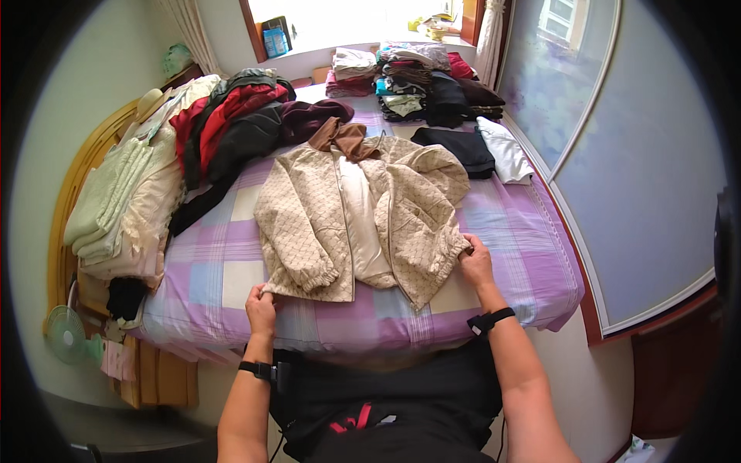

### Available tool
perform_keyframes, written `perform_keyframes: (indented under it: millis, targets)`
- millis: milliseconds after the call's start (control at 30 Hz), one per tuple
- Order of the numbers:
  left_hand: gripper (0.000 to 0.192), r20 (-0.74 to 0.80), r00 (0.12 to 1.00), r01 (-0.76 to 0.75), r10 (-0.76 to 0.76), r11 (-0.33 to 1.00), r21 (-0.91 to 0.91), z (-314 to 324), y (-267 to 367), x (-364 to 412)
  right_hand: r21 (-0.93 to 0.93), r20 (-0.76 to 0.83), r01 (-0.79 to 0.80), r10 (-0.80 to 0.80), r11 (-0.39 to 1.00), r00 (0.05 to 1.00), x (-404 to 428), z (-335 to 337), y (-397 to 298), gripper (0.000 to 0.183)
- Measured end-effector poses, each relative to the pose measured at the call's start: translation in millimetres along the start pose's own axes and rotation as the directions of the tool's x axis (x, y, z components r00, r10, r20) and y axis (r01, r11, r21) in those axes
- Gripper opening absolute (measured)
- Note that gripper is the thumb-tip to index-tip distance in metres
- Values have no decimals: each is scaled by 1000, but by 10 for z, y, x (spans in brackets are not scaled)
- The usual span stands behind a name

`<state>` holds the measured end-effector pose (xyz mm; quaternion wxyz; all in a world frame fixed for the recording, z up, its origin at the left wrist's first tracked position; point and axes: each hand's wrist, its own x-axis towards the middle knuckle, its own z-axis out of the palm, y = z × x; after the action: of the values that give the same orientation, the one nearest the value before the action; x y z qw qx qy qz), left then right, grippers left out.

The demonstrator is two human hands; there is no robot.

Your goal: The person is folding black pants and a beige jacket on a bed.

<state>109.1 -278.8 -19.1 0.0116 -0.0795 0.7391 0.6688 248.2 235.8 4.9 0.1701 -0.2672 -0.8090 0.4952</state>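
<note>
A beige patterned zip jacket (307, 214) with a brown collar lies spread on the bed, its front parted over a pale satin lining. The collar points away from me. My left hand (260, 311) pinches the jacket's lower left hem corner. At the right side, my right hand (477, 263) grips the edge by the gathered cuff; whether the fingers hold cuff or hem is hard to tell. The left sleeve rests on the jacket front, with its elastic cuff near the hem. A hook, apparently of a hanger (382, 139), shows beside the collar.
A plaid bedsheet (243, 254) covers the bed. Left are folded quilts (110, 197) and a heap of red and black jackets (231, 127). Folded clothes (405, 81) are stacked at the back. Black (457, 151) and white garments (503, 151) lie right, near sliding doors (637, 173). A fan (66, 334) stands left.
</note>
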Motion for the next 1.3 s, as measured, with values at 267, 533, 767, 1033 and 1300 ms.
perform_keyframes:
  millis: [267, 533, 767, 1033, 1300]
  targets:
    - [20, -285, 958, -153, 30, 895, -419, 19, 300, 178, 309, 28, -32, 25, 950, 999, -192, 147, -181, 44]
    - [33, -122, 992, -13, 9, 999, -34, 99, -102, -141, 65, -269, 101, -80, 993, 960, 59, 402, 321, 23]
    - [20, 32, 994, -111, 108, 984, 143, -586, 644, -273, 299, -222, 181, -116, 937, 968, -223, -148, -132, 19]
    - [17, 39, 986, 144, -162, 945, 295, -1002, 271, -620, -264, 30, -72, 83, 962, 996, -1223, -208, 91, 28]
    - [20, 11, 999, 28, -33, 949, 313, -1105, -306, -784, -461, 187, 184, -108, 868, 976, -1492, -369, 28, 52]
